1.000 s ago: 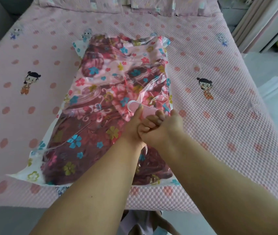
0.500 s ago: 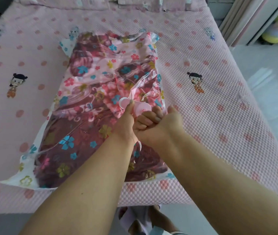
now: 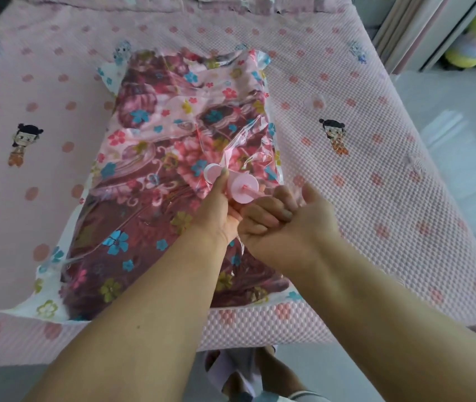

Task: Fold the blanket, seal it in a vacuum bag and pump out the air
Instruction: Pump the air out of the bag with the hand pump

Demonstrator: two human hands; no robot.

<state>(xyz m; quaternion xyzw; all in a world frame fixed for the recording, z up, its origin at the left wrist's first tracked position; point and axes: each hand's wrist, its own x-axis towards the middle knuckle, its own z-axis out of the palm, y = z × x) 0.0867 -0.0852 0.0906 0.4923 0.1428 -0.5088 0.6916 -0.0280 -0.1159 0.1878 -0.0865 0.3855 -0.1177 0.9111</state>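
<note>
A clear vacuum bag (image 3: 239, 134) with flower print lies flat on the pink bed (image 3: 381, 204). Inside it is the folded dark-red floral blanket (image 3: 144, 224). A pink hand pump (image 3: 244, 187) stands on the bag near its right side. My left hand (image 3: 216, 213) grips the pump's body from the left, thumb up along it. My right hand (image 3: 289, 227) is curled round the pump's handle, which its fingers hide. A thin pink rod runs from the pump's round top towards that hand.
A small white round cap (image 3: 316, 101) lies on the bed to the right of the bag. Pillows (image 3: 225, 1) line the far edge. The bed's near edge is just below the bag. A stack of coloured rings (image 3: 474, 42) sits at the far right.
My right hand has drawn the handle back, so the pump's round top and rod now show. The left hand stays on the pump body. The view has shifted slightly.
</note>
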